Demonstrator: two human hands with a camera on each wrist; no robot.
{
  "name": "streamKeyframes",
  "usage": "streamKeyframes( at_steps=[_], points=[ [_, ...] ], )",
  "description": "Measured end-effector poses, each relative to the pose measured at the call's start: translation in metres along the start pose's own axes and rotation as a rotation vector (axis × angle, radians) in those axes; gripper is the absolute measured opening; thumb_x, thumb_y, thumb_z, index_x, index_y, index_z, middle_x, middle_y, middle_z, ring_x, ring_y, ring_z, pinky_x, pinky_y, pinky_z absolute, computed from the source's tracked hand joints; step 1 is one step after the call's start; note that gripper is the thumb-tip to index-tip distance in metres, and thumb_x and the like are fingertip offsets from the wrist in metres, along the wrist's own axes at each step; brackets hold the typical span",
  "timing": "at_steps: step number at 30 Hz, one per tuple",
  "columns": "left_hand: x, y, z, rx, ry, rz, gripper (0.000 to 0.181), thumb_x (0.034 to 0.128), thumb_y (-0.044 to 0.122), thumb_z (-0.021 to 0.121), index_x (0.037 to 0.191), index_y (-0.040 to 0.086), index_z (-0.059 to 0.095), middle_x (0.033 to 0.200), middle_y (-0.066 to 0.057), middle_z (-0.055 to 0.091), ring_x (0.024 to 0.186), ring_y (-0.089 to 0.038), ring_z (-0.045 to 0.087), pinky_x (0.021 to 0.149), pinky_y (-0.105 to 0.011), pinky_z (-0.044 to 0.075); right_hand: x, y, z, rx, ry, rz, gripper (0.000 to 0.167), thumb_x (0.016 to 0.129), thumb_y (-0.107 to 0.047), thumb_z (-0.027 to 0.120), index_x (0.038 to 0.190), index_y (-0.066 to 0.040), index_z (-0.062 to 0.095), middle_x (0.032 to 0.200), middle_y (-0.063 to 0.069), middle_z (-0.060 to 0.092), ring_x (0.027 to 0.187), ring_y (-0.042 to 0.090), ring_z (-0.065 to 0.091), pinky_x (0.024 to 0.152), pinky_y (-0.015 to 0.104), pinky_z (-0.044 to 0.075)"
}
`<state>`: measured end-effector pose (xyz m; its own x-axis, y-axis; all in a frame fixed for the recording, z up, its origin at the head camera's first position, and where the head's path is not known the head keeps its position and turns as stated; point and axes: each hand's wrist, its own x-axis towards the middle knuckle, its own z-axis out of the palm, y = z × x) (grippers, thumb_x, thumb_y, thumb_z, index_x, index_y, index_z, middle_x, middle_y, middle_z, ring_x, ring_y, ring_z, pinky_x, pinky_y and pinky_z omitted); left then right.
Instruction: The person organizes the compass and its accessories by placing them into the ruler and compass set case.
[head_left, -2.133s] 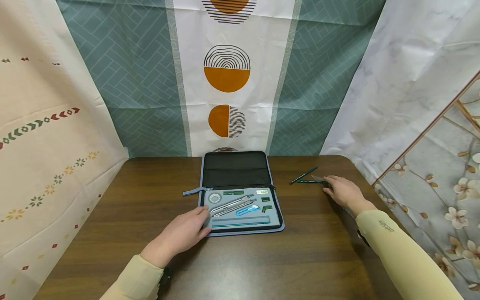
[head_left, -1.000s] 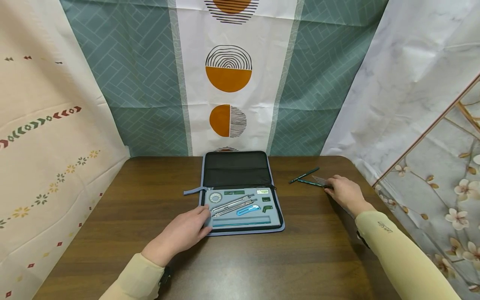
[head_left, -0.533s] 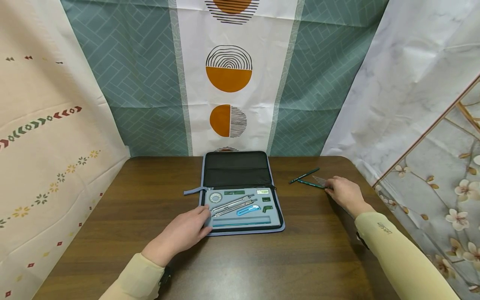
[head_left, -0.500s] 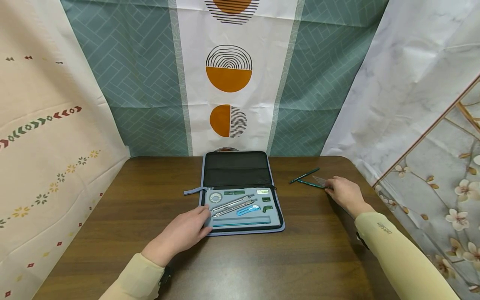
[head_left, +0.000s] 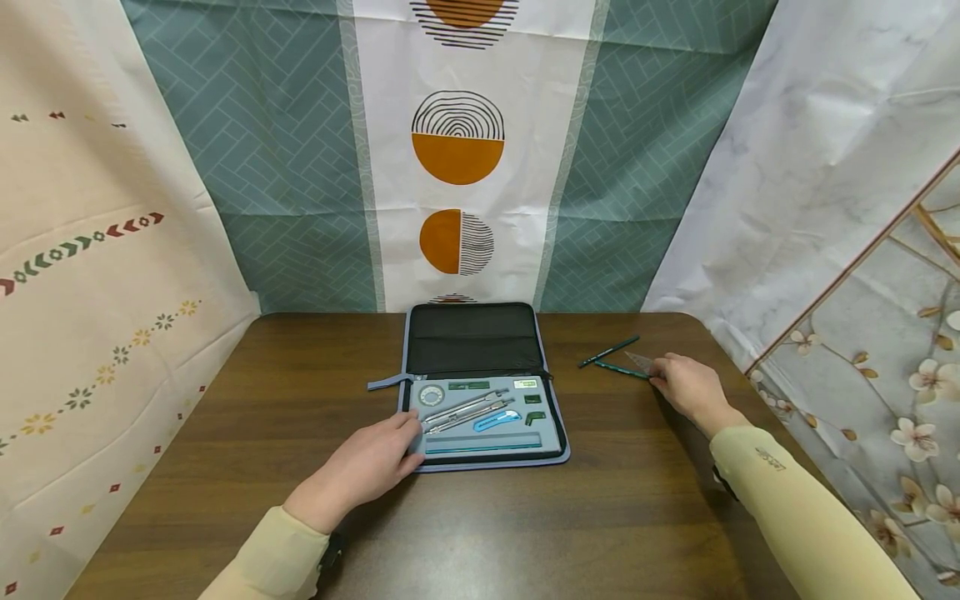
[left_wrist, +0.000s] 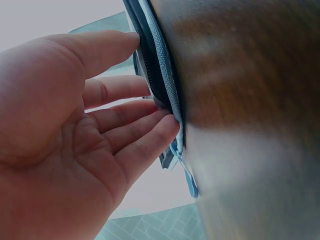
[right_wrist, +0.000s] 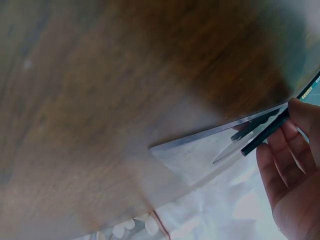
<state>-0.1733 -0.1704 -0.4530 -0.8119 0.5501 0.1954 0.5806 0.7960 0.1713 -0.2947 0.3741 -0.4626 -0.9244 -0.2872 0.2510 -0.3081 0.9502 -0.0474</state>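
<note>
An unzipped drawing-set case [head_left: 552,457] lies flat, its black lid folded back. My left hand [head_left: 366,462] rests at its left edge. In the left wrist view, the loosely bent fingers and thumb of the left hand [left_wrist: 95,120] touch the zipped rim [left_wrist: 162,55]. At the right, my right hand [head_left: 692,387] is at a dark green pencil [head_left: 622,368] and a clear set square [head_left: 639,361]. The right wrist view shows thumb and fingers of the right hand [right_wrist: 295,165] pinching the pencil [right_wrist: 270,130] together with the set square [right_wrist: 190,155]; exact finger contact is partly hidden.
Another dark green pencil [head_left: 609,351] lies just left of the right hand. The case's grey insert holds a round dial [head_left: 431,396], metal compasses [head_left: 465,410], a blue cutter [head_left: 497,420] and small green pieces. Patterned curtains [head_left: 300,167] surround the wooden table [head_left: 480,533].
Compared with about two seconds ago, the pencil at my right hand slants down towards the thumb, and more of the set square shows. My left hand has stayed at the case.
</note>
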Motion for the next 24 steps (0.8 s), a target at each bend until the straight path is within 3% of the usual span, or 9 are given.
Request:
streamKeyframes(
  at_steps=[8, 24],
  points=[
    [0.001, 0.001, -0.001, 0.0, 0.0, 0.005, 0.026, 0.1011, 0.02, 0.084, 0.113, 0.002, 0.07, 0.145, -0.028, 0.066, 0.13, -0.04, 0.069, 0.1, -0.052, 0.06, -0.003, -0.007, -0.001, 0.016, 0.018, -0.015, 0.009, 0.097, -0.007, 0.084, 0.103, -0.007, 0.079, 0.099, 0.007, 0.074, 0.091, 0.034, 0.075, 0.075, 0.057, 0.061],
    [0.001, 0.001, 0.001, -0.006, -0.014, -0.021, 0.03, 0.1013, 0.022, 0.084, 0.117, 0.0, 0.071, 0.146, -0.028, 0.066, 0.129, -0.039, 0.07, 0.101, -0.052, 0.06, -0.005, -0.03, -0.006, 0.064, 0.091, -0.079, 0.014, 0.092, -0.01, 0.09, 0.094, -0.015, 0.077, 0.085, -0.005, 0.065, 0.075, 0.018, 0.066, 0.064, 0.048, 0.056]
  ],
)
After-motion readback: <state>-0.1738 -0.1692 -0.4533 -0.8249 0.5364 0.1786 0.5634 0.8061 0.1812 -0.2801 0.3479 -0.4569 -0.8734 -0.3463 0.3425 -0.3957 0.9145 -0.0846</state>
